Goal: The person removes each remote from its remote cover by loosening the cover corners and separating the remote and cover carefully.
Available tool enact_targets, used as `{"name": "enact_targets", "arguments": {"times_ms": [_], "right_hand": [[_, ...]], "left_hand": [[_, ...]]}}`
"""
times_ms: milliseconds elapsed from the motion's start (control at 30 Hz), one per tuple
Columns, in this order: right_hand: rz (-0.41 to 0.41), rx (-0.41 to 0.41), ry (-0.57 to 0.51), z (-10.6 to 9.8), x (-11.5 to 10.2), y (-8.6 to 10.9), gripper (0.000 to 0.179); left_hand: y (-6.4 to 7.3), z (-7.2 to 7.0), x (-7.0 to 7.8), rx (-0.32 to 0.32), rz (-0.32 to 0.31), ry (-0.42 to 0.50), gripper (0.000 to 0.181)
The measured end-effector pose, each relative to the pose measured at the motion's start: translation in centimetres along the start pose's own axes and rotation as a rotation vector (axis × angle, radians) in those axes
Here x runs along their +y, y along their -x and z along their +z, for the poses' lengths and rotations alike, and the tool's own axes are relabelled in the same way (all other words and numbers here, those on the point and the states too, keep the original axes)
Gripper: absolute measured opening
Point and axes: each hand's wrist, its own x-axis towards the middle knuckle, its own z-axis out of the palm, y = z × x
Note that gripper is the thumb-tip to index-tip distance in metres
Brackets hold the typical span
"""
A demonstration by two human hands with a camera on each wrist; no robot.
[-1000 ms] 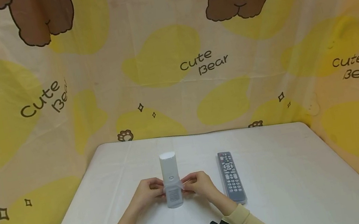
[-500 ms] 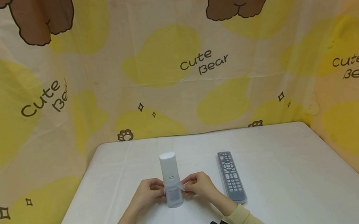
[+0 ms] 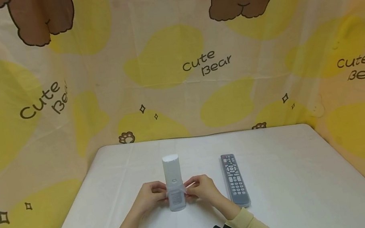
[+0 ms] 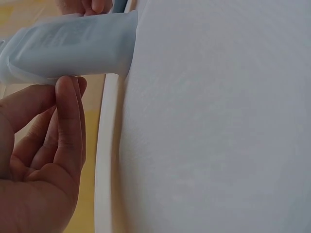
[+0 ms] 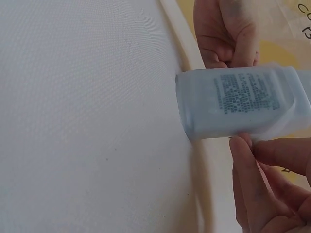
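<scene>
A white remote control (image 3: 172, 171) stands upright between the hands, its printed back turned this way. A thin translucent sleeve (image 3: 177, 200) covers its lower half, with the sleeve's loose edge bunched around the middle. My left hand (image 3: 151, 196) pinches that edge from the left side, between thumb and fingertips. From the opposite side my right hand (image 3: 202, 187) pinches it too. In the left wrist view the left hand (image 4: 53, 145) grips close under the sleeve (image 4: 73, 46). Small print shows through the sleeve (image 5: 204, 104) in the right wrist view, above the right hand (image 5: 265, 189).
A grey remote control (image 3: 234, 180) with many buttons lies face up to the right, just beyond the right forearm. Everything rests on a white table (image 3: 291, 192). A patterned bear curtain (image 3: 165, 56) hangs behind and along both sides.
</scene>
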Motion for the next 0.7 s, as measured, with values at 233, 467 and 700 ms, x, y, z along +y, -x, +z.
{"name": "enact_targets", "arguments": {"times_ms": [233, 467, 700], "right_hand": [[-0.040, 0.013, 0.020, 0.0, 0.0, -0.1, 0.015], [-0.164, 0.035, 0.033, -0.3, -0.4, -0.2, 0.022], [-0.191, 0.003, -0.161, -1.0, -2.3, -0.5, 0.028]], "left_hand": [[0.0, -0.2, 0.1, -0.009, 0.032, 0.019, 0.022], [0.0, -0.3, 0.1, -0.010, 0.031, 0.037, 0.020], [0.0, -0.2, 0.2, -0.016, 0.003, 0.052, 0.022]]}}
